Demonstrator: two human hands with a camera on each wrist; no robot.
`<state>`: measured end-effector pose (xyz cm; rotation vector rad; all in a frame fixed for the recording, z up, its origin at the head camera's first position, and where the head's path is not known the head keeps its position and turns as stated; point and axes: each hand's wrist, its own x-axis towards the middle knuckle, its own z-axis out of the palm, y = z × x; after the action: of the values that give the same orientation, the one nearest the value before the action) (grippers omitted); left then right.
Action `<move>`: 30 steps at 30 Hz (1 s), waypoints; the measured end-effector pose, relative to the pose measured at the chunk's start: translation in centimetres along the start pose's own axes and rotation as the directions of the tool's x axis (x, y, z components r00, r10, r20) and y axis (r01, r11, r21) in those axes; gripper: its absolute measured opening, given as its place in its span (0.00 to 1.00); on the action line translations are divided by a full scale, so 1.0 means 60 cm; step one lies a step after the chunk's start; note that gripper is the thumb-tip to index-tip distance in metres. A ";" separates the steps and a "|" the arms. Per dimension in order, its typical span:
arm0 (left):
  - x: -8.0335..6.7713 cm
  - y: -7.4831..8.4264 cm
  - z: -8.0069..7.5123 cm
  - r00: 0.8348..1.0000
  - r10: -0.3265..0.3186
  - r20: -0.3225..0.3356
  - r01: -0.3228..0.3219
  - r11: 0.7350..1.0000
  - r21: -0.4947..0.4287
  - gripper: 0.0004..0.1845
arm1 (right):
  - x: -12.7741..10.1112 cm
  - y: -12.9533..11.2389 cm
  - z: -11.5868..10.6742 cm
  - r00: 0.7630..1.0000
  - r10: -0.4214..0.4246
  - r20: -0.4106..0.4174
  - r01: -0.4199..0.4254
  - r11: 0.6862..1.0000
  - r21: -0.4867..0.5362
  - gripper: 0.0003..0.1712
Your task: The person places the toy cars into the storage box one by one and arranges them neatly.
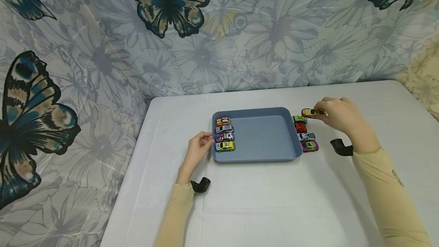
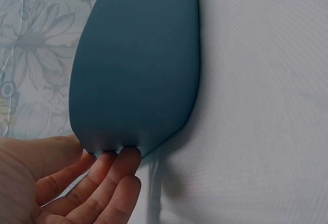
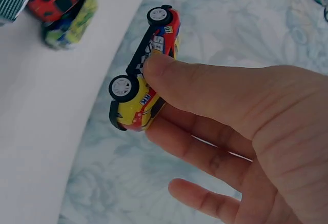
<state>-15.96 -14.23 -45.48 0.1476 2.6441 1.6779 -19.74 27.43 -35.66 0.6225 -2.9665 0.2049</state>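
My right hand pinches a yellow and red toy car between thumb and fingers. It holds the car beyond the far right corner of a blue-grey tray. My left hand holds the tray's left side, fingertips bent against its edge. Inside the tray, along that side, stand an orange toy car, a silver one, a purple and white one and a yellow one. The left wrist view shows the tray's smooth blue surface and the fingertips, but none of the cars.
Along the tray's right wall several more cars form a column: green, red with black spots, silver and purple-green. A white cloth covers the table. Butterfly-print fabric hangs behind it.
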 end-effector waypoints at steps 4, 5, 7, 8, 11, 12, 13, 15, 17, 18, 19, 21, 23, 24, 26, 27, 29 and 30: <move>0.001 0.000 0.000 1.000 0.001 -0.001 -0.001 1.000 0.007 0.12 | 0.002 -0.024 -0.008 0.998 -0.059 -0.019 0.059 0.998 -0.006 0.12; 0.001 0.000 0.000 1.000 0.002 -0.001 -0.002 1.000 0.009 0.12 | 0.003 -0.029 -0.009 0.997 -0.071 -0.016 0.071 0.997 -0.009 0.12; 0.000 0.000 0.000 1.000 0.004 0.001 -0.004 1.000 0.012 0.12 | 0.005 -0.038 -0.009 0.995 -0.101 -0.009 0.100 0.995 -0.011 0.12; 0.000 0.000 0.000 1.000 0.003 0.001 -0.003 1.000 0.012 0.12 | 0.006 -0.043 -0.010 0.994 -0.111 -0.003 0.111 0.994 -0.011 0.11; 0.000 0.001 0.000 1.000 0.004 0.001 -0.004 1.000 0.006 0.12 | 0.008 -0.059 -0.009 0.989 -0.147 0.012 0.147 0.989 -0.013 0.10; 0.000 0.001 0.000 1.000 0.004 0.001 -0.004 1.000 0.003 0.12 | 0.009 -0.064 -0.008 0.987 -0.160 0.017 0.160 0.987 -0.011 0.10; 0.000 0.002 0.000 1.000 0.009 0.001 -0.009 1.000 0.003 0.12 | 0.010 -0.070 -0.007 0.985 -0.170 0.023 0.170 0.985 -0.011 0.10; 0.000 0.002 0.000 1.000 0.010 -0.002 -0.010 1.000 0.001 0.12 | 0.012 -0.080 -0.004 0.981 -0.190 0.030 0.190 0.982 -0.009 0.10; 0.000 0.002 0.000 1.000 0.013 -0.003 -0.013 1.000 0.003 0.12 | 0.014 -0.092 0.001 0.978 -0.207 0.031 0.207 0.978 -0.002 0.10; 0.000 0.002 0.000 1.000 0.018 -0.002 -0.018 1.000 0.006 0.12 | 0.015 -0.097 0.003 0.976 -0.217 0.029 0.217 0.976 0.000 0.10; 0.000 0.002 0.000 1.000 0.019 -0.002 -0.019 1.000 0.006 0.12 | 0.016 -0.103 0.006 0.974 -0.226 0.025 0.226 0.974 0.002 0.10; -0.001 0.002 0.000 1.000 0.020 -0.003 -0.020 1.000 0.004 0.12 | 0.018 -0.113 0.012 0.969 -0.246 0.017 0.246 0.969 0.006 0.11; -0.001 0.002 0.000 1.000 0.023 -0.004 -0.023 1.000 0.002 0.12 | 0.021 -0.123 0.018 0.964 -0.264 0.012 0.264 0.964 0.007 0.11; -0.001 0.002 0.000 1.000 0.024 -0.005 -0.024 1.000 0.002 0.12 | 0.022 -0.128 0.020 0.962 -0.273 0.011 0.272 0.962 0.008 0.11; -0.001 0.002 -0.001 1.000 0.026 -0.005 -0.026 1.000 0.001 0.12 | 0.024 -0.138 0.026 0.956 -0.293 0.006 0.292 0.956 0.009 0.11; -0.001 0.002 -0.001 1.000 0.026 -0.003 -0.026 1.000 0.002 0.12 | 0.026 -0.143 0.028 0.953 -0.303 0.001 0.303 0.953 0.010 0.12; 0.000 0.001 -0.001 1.000 0.026 -0.001 -0.026 1.000 0.004 0.12 | 0.028 -0.154 0.034 0.943 -0.333 -0.016 0.333 0.943 0.016 0.12; 0.000 0.001 -0.001 1.000 0.022 0.000 -0.022 1.000 0.003 0.12 | 0.029 -0.159 0.037 0.938 -0.346 -0.024 0.346 0.938 0.022 0.12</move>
<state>-15.94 -14.26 -45.39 0.1778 2.6550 1.6797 -17.62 17.73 -36.57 1.1223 -2.7762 0.2165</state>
